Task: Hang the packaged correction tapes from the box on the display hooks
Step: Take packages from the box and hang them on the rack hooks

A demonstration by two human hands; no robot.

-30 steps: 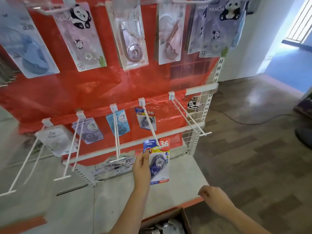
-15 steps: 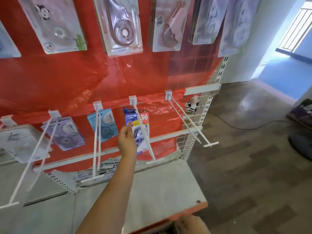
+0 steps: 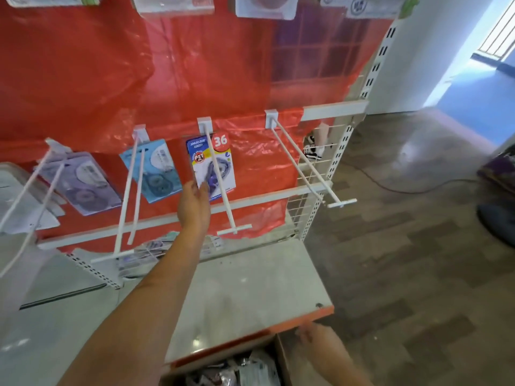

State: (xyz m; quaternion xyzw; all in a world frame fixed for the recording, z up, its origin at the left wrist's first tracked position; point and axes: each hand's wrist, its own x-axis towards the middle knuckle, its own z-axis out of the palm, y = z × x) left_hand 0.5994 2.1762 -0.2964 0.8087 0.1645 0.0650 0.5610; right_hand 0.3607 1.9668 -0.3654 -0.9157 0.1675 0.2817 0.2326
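Cardboard box point(image 3: 281, 358) cut off below

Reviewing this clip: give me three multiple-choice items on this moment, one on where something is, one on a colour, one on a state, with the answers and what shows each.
1. Where does the pack marked 36 sit?
A. at the back of a hook
B. on the shelf
C. in the box

2. What colour is the sheet behind the hooks?
A. green
B. red
C. yellow

3. What does the rightmost hook carry?
A. one pack
B. a stack of packs
C. nothing

Answers:
1 A: the pack hangs near the wall end of its hook, with the left hand at its lower edge.
2 B: the plastic sheet across the rack is red.
3 C: both its rods are bare from bracket to tip.

The right hand is low, by the box.
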